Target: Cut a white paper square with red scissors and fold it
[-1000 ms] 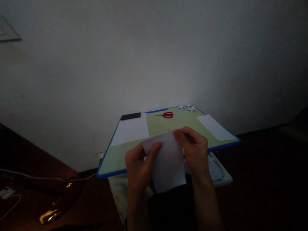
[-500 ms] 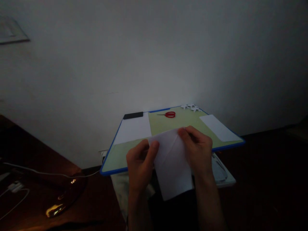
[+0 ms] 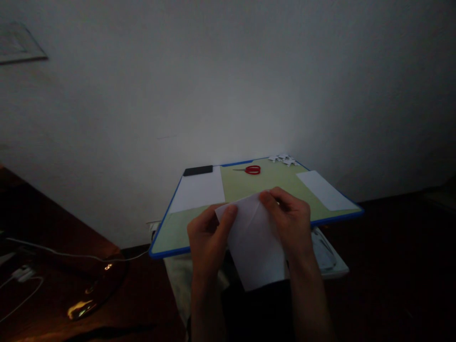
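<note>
Both hands hold one white sheet of paper [image 3: 254, 247] in front of me, above the near edge of a green board with a blue rim [image 3: 167, 249]. My left hand [image 3: 208, 240] pinches the sheet's upper left corner with the thumb on top. My right hand [image 3: 290, 221] grips the upper right edge, fingers curled over it. The sheet shows a diagonal crease and hangs down toward my lap.
On the board lie a white sheet [image 3: 197, 190] at the left, a narrower white strip [image 3: 324, 190] at the right, red scissors [image 3: 252, 169], a black flat object [image 3: 197, 170] and small white paper cut-outs [image 3: 284, 159] at the far edge. A white wall stands behind. Cables [image 3: 53, 254] lie at left.
The camera view shifted slightly, so the board sits a little further right. Both hands kept their grip on the sheet; the left thumb slid toward the top corner.
</note>
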